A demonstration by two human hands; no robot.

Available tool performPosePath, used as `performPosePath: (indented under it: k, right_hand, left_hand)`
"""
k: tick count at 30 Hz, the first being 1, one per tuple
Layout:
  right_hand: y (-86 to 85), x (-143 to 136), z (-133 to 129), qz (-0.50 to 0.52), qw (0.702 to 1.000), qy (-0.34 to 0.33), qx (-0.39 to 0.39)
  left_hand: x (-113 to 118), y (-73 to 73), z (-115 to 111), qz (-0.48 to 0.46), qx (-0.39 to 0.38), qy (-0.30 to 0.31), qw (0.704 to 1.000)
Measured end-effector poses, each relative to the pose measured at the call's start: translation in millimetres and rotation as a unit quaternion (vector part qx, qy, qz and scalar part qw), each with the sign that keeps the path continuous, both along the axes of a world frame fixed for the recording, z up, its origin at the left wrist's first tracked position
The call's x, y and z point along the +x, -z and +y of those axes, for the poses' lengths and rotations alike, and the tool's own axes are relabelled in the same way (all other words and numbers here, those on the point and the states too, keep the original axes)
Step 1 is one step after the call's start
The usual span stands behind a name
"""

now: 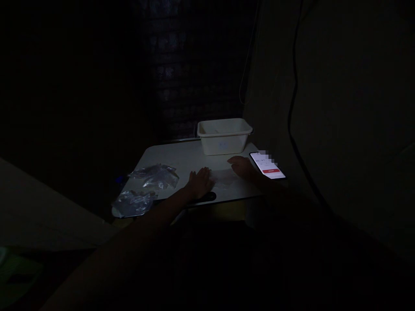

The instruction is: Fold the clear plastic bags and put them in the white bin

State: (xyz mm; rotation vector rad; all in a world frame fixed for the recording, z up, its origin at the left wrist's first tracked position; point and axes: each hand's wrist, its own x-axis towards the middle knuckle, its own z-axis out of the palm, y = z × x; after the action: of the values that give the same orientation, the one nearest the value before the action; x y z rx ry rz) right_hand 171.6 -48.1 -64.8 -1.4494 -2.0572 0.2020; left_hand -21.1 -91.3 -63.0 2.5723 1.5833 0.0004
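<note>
A thin clear plastic bag [223, 179] lies flat on the white table [191, 157], between my two hands. My left hand [200, 182] rests at the bag's left edge, its fingers spread and flat. My right hand [240, 166] is over the bag's right side with its fingers stretched to the left. In the dim light I cannot make out its fingertips well. Crumpled clear plastic bags [160, 176] are heaped to the left of my hands, with another plastic bag [134, 203] at the table's near left corner.
A white plastic tub [223, 142] stands at the back of the table. A phone [268, 166] with a lit screen lies at the right edge. A dark cable [293, 99] hangs along the right wall. Near my left wrist is a dark handle opening [210, 197] in the table edge.
</note>
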Motion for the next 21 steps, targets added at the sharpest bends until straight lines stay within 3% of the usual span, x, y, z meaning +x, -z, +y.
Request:
performPosePath:
  k: [4,9,14,21]
  right_hand:
    - [-1.6,-17,-11,-0.091,0.993,-0.075,0.027]
    - [6.4,-51,-22,-0.13,0.981,-0.142,0.029]
    - [12.1,-69,-29,-0.156,0.979,-0.128,-0.008]
    - [22.0,-64,-30,-0.187,0.974,-0.12,-0.041]
  left_hand:
    - [-5,5.8,-5,0.04,0.03,0.035,0.998]
    - [-8,11.1,-7,0.048,0.041,0.04,0.997]
    - [-7,11.1,-9,0.03,0.049,0.051,0.997]
    - [-5,5.6,-12,0.035,0.026,0.042,0.998]
